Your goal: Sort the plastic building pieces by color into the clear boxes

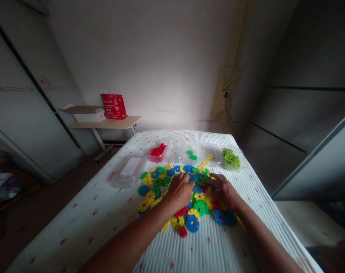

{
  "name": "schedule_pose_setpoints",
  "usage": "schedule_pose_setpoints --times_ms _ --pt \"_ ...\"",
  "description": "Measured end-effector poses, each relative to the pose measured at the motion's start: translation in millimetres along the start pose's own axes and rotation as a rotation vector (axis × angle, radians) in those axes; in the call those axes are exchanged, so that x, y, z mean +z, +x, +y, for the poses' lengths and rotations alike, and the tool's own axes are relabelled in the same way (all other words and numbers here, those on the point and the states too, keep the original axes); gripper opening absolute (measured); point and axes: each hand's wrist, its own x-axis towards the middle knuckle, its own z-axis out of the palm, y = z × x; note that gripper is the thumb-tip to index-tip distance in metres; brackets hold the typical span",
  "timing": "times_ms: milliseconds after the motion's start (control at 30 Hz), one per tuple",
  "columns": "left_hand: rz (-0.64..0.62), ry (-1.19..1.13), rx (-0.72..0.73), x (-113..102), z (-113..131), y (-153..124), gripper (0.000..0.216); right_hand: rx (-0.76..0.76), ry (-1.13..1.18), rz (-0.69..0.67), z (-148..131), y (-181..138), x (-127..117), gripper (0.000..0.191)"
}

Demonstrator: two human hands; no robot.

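A loose pile of notched plastic discs (201, 207) in blue, yellow, green and red lies spread on the white quilted cover. Over the middle of the pile is my left hand (182, 190), its fingers curled inward; whatever they may pinch is hidden. My right hand (224, 190) rests at the pile's right side, fingers stretched loosely toward the discs, touching or just over them. Between the hands lie blue and green discs (197, 178). Close to me, a blue disc (192, 223) and a small red piece (183, 232) sit at the pile's front edge.
Behind the pile stand clear containers with red pieces (158, 150), green discs (193, 157), yellow discs (209, 156) and light green pieces (231, 158). A clear lidded box (124, 176) sits left. Beyond, a small table (124, 123) bears a red bag (113, 106).
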Motion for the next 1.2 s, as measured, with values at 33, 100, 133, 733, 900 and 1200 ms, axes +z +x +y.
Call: schedule_pose_setpoints --times_ms 33,100,133,733,900,1200 --pt "-0.002 -0.005 -0.005 0.2 -1.7 -1.1 0.026 0.006 -0.003 -0.009 -0.5 0.2 0.7 0.036" --pt "-0.007 -0.032 -0.004 1.4 -4.0 -3.8 0.027 0.025 -0.016 -0.028 -3.5 0.8 1.2 0.036" --pt "-0.007 -0.047 -0.005 2.3 -4.8 -5.1 0.028 0.032 -0.025 -0.038 -5.8 1.1 1.0 0.036" --pt "0.059 -0.117 0.103 -1.1 3.7 24.3 0.025 -0.025 0.095 0.124 12.2 1.8 -3.4 0.008" --pt "0.023 -0.038 0.124 8.4 12.2 42.3 0.018 0.042 0.142 0.242 25.5 -1.5 -5.2 0.009" --pt "-0.029 0.05 0.182 3.3 16.9 49.8 0.013 0.159 0.209 0.11 13.2 -2.9 -29.7 0.016"
